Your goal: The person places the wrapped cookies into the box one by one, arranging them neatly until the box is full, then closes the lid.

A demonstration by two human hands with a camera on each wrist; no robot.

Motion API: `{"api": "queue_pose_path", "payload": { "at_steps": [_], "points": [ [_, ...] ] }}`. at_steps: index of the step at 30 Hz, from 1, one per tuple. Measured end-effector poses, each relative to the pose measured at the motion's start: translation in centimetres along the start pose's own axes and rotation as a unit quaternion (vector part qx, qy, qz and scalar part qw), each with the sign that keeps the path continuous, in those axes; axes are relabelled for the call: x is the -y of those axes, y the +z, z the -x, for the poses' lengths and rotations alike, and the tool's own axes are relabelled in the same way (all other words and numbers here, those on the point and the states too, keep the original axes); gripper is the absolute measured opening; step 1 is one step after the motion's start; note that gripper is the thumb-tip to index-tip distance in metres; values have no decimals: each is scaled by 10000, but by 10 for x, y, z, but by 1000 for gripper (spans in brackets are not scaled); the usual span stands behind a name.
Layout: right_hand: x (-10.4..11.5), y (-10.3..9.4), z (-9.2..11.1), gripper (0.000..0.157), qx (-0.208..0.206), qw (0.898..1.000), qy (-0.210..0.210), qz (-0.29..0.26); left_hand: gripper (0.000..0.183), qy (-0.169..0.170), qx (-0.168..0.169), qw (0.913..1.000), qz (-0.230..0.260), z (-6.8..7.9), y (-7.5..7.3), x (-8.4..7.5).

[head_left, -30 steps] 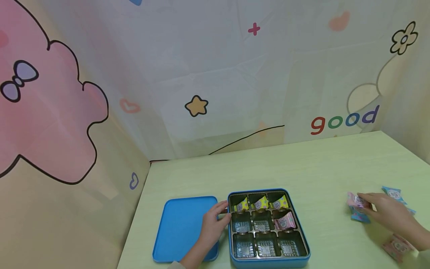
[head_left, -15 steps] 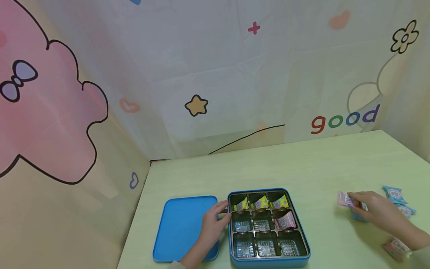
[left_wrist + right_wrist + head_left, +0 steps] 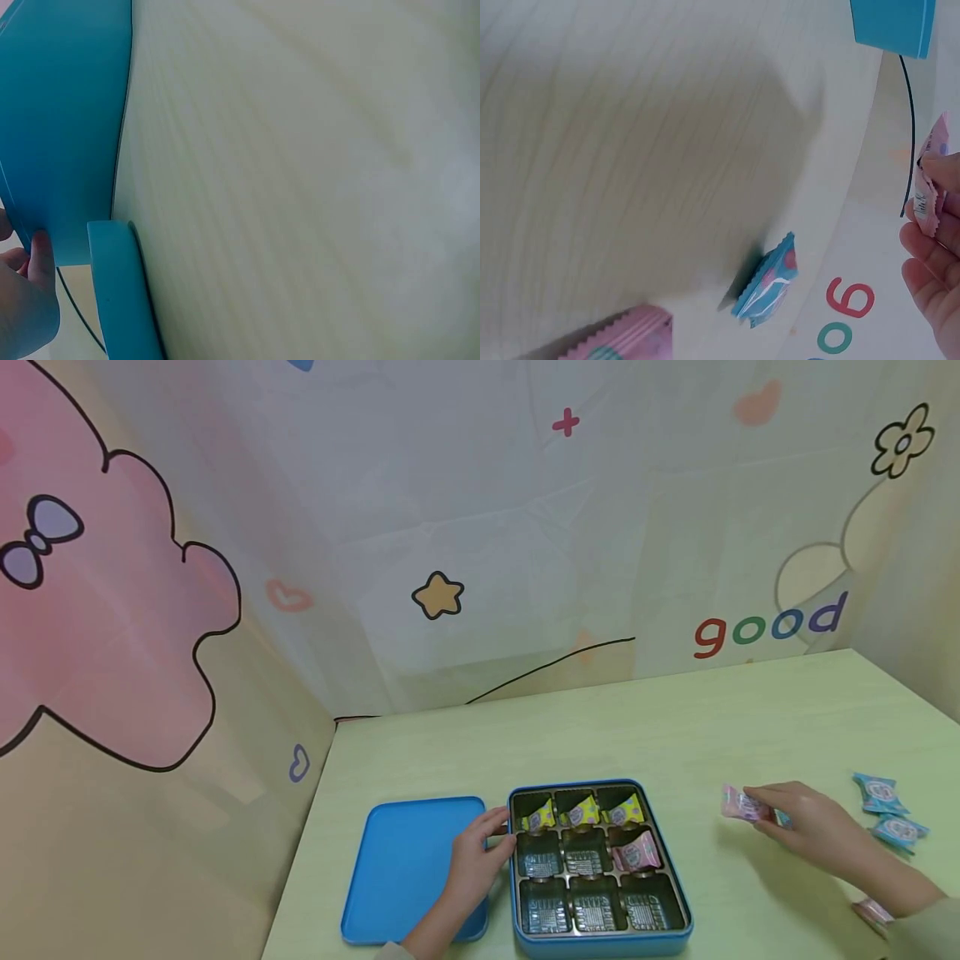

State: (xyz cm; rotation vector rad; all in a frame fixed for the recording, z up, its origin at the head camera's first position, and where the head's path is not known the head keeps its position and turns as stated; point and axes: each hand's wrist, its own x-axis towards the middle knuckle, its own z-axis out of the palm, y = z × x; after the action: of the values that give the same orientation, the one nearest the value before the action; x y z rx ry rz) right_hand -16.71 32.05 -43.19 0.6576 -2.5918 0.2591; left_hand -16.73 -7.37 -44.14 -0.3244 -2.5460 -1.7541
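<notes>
My right hand [image 3: 813, 827] pinches a pink wrapped candy [image 3: 742, 804] between thumb and fingers, above the table right of the tin. In the right wrist view the same candy shows at the right edge in the fingers [image 3: 930, 262]. My left hand [image 3: 476, 852] rests its fingertips against the left side of a blue tin [image 3: 603, 948]. The tin's tray has several compartments in three rows. Three yellow candies [image 3: 582, 812] fill the back row, and a pink candy [image 3: 637, 853] sits in the middle row's right compartment; the other compartments hold nothing.
A blue lid [image 3: 408, 868] lies left of the tin, partly behind the left forearm. Two blue candies [image 3: 898, 831] lie at the right. A pink candy [image 3: 872, 912] is partly covered by the right sleeve. Another blue candy [image 3: 769, 281] lies beneath the right hand.
My right hand has lifted the pink candy off the pile at the right and carried it left toward the tin. The left hand and tin have stayed where they were.
</notes>
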Motion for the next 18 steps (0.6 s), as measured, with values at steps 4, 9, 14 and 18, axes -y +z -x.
{"api": "queue_pose_path", "payload": {
  "at_steps": [4,9,14,18],
  "points": [
    [8,-1,-5,40,139,9998,113,19,35,2,-13,10000,-13,0,0,-1],
    [19,-2,-11,38,258,9995,180,-49,35,1,-6,10000,-27,1,-1,-2],
    [26,-2,-16,38,174,9998,29,-63,36,24,14,10000,-43,2,-1,-2],
    [32,-1,-21,38,174,9997,-47,-180,36,19,7,10000,-1,-1,1,5]
  ]
}}
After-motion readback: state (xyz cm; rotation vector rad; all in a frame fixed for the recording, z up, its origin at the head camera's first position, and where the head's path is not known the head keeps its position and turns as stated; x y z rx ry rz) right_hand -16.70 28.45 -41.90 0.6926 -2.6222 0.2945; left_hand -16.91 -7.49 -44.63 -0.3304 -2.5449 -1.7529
